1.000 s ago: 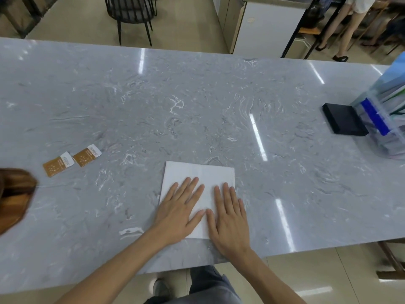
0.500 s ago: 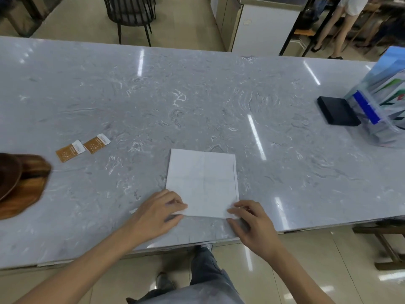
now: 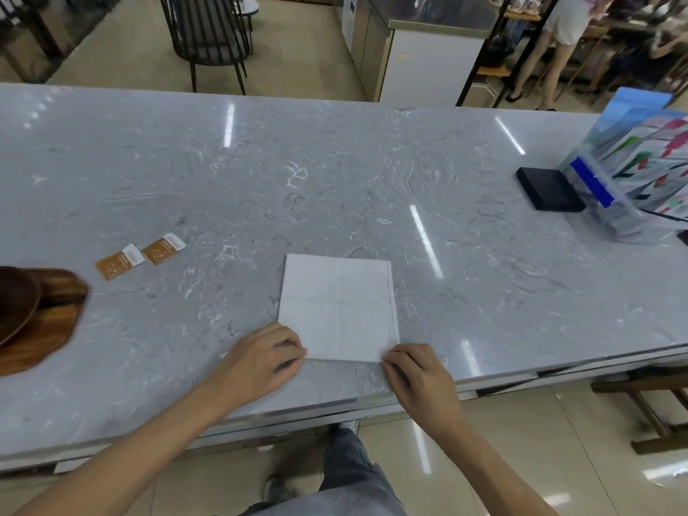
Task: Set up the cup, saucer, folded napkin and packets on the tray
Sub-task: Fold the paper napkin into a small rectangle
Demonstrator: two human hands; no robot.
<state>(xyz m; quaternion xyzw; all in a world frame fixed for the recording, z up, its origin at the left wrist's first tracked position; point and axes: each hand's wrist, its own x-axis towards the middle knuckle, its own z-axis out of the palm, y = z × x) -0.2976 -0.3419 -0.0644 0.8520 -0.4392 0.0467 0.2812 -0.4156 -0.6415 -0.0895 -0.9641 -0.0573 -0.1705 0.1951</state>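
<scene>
A white square napkin (image 3: 337, 307) lies flat on the grey marble table (image 3: 335, 173), near its front edge. My left hand (image 3: 260, 363) pinches the napkin's near left corner with curled fingers. My right hand (image 3: 419, 374) pinches the near right corner the same way. Two brown packets (image 3: 120, 261) (image 3: 163, 249) lie side by side to the left of the napkin. At the far left edge sits a wooden tray (image 3: 56, 318) with a dark brown saucer (image 3: 15, 303) on it, both cut off by the frame. No cup is in view.
A black flat box (image 3: 549, 188) and a clear holder of coloured leaflets (image 3: 633, 169) stand at the table's right end. Beyond the table are a dark chair (image 3: 208, 39), a counter and people standing at the back right.
Both hands slid from lying flat on the napkin back to its near corners and curled to pinch them. The camera view shifted, showing more of the tray.
</scene>
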